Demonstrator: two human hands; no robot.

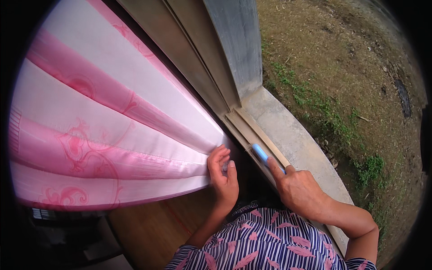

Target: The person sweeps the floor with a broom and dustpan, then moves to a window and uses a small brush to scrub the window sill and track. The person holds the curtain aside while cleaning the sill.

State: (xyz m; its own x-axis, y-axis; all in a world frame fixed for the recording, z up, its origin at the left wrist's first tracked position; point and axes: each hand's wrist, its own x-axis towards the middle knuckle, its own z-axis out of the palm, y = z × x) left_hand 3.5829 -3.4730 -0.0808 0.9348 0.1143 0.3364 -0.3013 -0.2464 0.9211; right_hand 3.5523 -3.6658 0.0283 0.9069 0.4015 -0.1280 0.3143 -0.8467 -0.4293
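Note:
My right hand point(300, 189) grips a light-blue handle point(260, 153), index finger laid along it. The handle's far end lies at the window's sliding track point(239, 125), where a few bristle-like strands show, so it looks like a small brush. Against the lower part of a pink-and-white curtain point(135, 141) rests my left hand point(222, 175), its fingers half curled and the thumb apart from them. Pale cloth shows between thumb and fingers, but whether they pinch it cannot be seen.
A brown window frame point(189, 44) rises at the track's far end, beside a grey wall edge point(236, 44). Outside the track runs a concrete sill point(280, 125), with bare ground and weeds point(317, 101) beyond. Below the curtain is a brown wooden surface point(152, 226).

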